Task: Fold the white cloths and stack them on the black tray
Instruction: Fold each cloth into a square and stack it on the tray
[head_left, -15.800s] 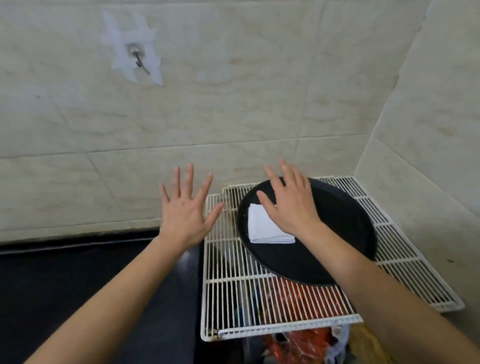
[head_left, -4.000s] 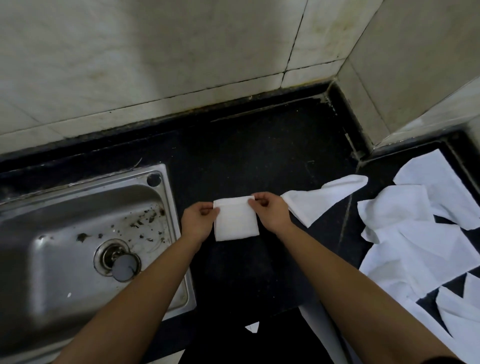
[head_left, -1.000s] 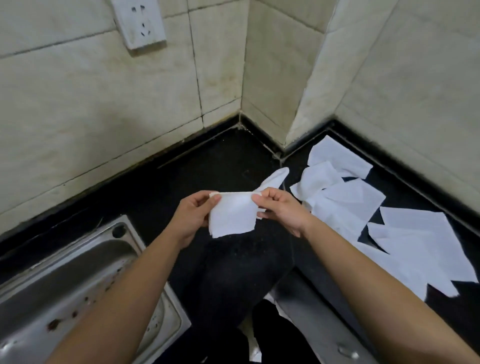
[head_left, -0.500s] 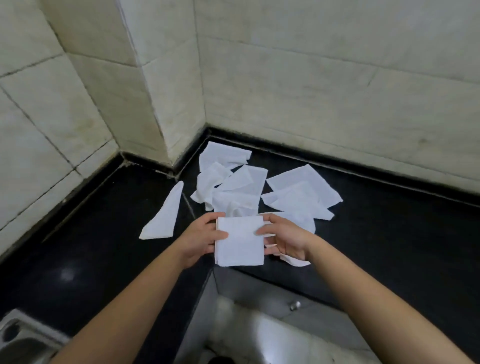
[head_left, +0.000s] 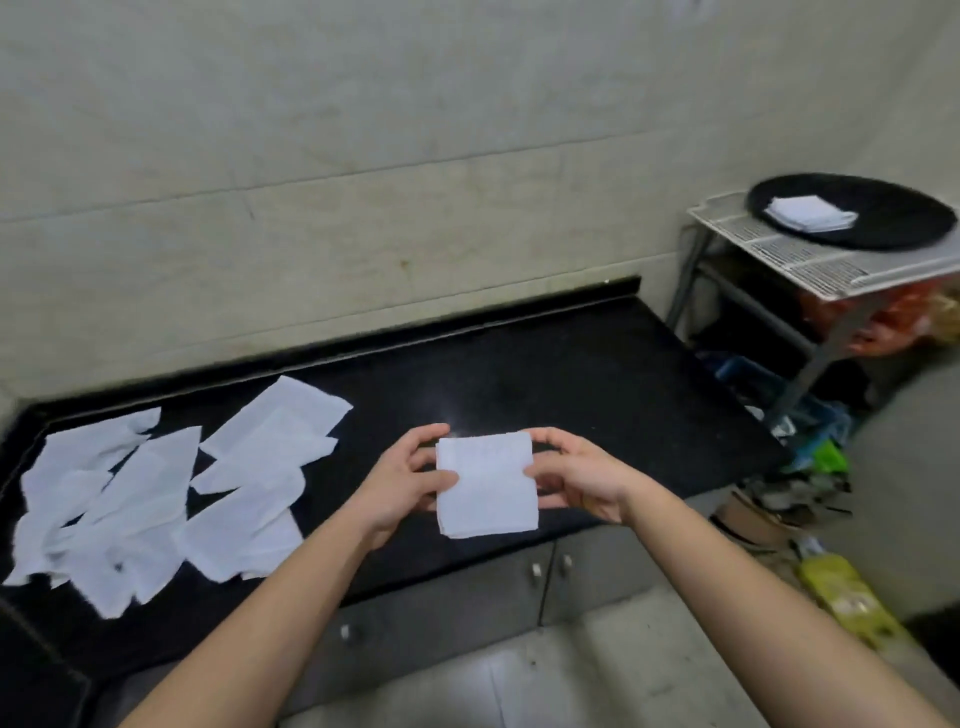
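Both hands are on 1 folded cloth (head_left: 488, 488), a neat white square held up in front of me over the front edge of the black worktop (head_left: 545, 374). My left hand (head_left: 400, 483) is at its 9 o'clock edge, thumb on top and fingers curled underneath. My right hand (head_left: 576, 478) is at the 3 o'clock edge, thumb pressed to the top face, fingers tucked below. Each hand has a firm pinch on the cloth, and it hangs flat between them.

Off at 9 o'clock from my hands, the loose cloths (head_left: 156, 493) lie spread across the worktop, white, overlapping and unfolded, well apart from the one I hold.

Up at 2 o'clock sits the black tray (head_left: 883, 223), round, resting on a white wire rack (head_left: 795, 260) beside the far end of the worktop. A small stack of folded cloths (head_left: 808, 213) lies on the tray's left half; I cannot tell how many are in it.

Below the worktop edge, at 6 o'clock, are grey cabinet doors (head_left: 467, 597). On the floor at 4 o'clock lies a yellow-green packet (head_left: 847, 597), blurred.
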